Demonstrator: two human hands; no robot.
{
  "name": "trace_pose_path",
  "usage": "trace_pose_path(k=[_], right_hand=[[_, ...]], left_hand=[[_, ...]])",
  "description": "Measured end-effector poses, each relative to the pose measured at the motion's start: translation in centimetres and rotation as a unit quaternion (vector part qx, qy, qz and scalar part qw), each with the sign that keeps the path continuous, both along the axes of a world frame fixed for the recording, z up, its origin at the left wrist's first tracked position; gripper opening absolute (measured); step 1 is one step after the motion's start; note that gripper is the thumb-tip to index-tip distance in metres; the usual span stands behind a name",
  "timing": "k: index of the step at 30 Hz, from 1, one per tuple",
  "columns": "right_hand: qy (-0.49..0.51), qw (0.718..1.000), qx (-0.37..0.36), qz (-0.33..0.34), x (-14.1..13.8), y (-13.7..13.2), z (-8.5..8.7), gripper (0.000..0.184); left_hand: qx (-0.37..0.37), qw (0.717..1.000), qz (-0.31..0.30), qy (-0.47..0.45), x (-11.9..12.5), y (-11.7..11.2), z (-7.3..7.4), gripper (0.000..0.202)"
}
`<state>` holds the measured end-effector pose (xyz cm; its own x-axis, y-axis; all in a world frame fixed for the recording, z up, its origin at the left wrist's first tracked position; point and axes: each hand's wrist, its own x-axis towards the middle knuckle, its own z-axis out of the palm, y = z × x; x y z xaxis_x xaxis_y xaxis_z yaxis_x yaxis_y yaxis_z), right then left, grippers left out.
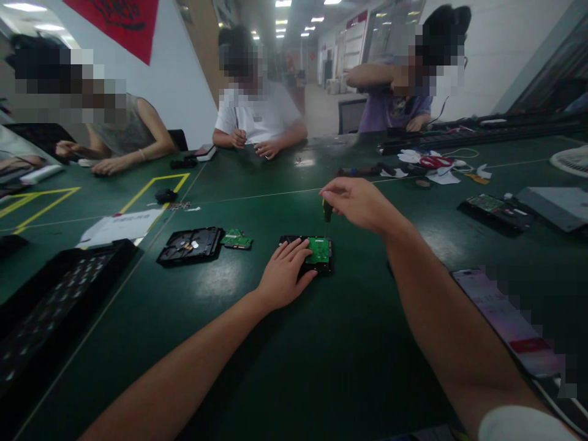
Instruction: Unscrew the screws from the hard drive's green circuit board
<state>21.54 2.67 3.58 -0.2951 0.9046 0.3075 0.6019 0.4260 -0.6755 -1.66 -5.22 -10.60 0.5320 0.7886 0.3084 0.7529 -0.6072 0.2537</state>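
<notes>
A black hard drive (324, 265) with a green circuit board (318, 249) on top lies on the dark green table in front of me. My left hand (285, 274) rests flat on its left half, fingers spread, pressing it down. My right hand (356, 201) hovers just above it, fingers closed round the handle of a small screwdriver (327, 214) that stands upright with its tip on the green board.
Another opened drive (190, 244) and a loose green board (237, 239) lie to the left. A black tray (50, 294) sits at far left, a phone (500, 318) at right, more drives (496, 211) at far right. Three people sit across the table.
</notes>
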Motion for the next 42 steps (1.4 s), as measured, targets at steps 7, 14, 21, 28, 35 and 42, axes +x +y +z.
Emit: trace_pose_path(k=[7, 14, 21, 28, 35, 42], right_hand=[[0.010, 1.000, -0.017, -0.006, 0.15, -0.40, 0.28, 0.019], [-0.027, 0.999, 0.033, -0.009, 0.24, -0.15, 0.28, 0.012], [-0.013, 1.000, 0.001, -0.026, 0.21, -0.47, 0.46, 0.015], [0.029, 0.999, -0.041, -0.015, -0.17, -0.46, 0.29, 0.012], [-0.014, 1.000, 0.002, -0.021, 0.37, -0.23, 0.30, 0.017], [-0.033, 0.998, 0.003, -0.048, 0.33, -0.69, 0.63, 0.024]], left_hand=[[-0.001, 1.000, -0.004, -0.004, -0.10, 0.10, -0.15, 0.045], [0.000, 1.000, -0.001, -0.001, -0.06, 0.02, -0.11, 0.045], [-0.004, 1.000, 0.001, 0.003, -0.08, 0.06, -0.08, 0.046], [-0.008, 1.000, 0.003, 0.003, 0.00, -0.06, 0.10, 0.046], [-0.005, 1.000, 0.000, -0.001, 0.10, -0.19, 0.43, 0.044], [-0.008, 1.000, 0.001, 0.004, -0.03, -0.04, 0.16, 0.046]])
